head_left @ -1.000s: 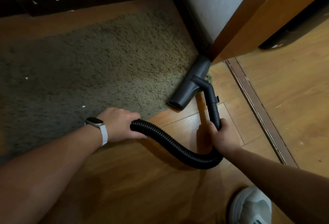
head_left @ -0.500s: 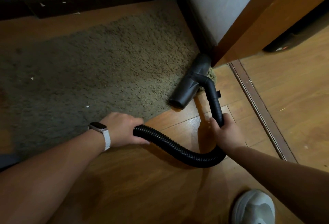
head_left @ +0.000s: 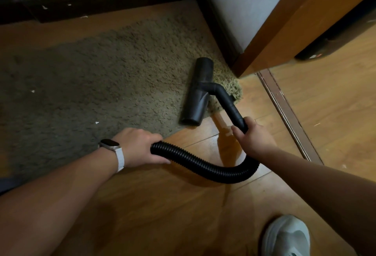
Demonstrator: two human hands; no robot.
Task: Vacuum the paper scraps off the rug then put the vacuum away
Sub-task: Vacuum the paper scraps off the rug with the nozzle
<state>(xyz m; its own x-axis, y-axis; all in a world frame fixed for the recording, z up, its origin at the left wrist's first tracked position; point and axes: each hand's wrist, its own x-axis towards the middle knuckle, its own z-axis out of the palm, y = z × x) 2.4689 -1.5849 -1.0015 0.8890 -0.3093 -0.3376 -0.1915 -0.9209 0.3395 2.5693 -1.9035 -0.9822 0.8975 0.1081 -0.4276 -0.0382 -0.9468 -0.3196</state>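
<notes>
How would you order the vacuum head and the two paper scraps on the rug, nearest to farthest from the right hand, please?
From the right hand:
1. Vacuum head, just ahead on the rug's right corner.
2. Near scrap, just past the left hand.
3. Far scrap, at the rug's left.

Black vacuum head (head_left: 198,93) on rug (head_left: 101,72) corner, white scraps (head_left: 97,122) scattered
</notes>
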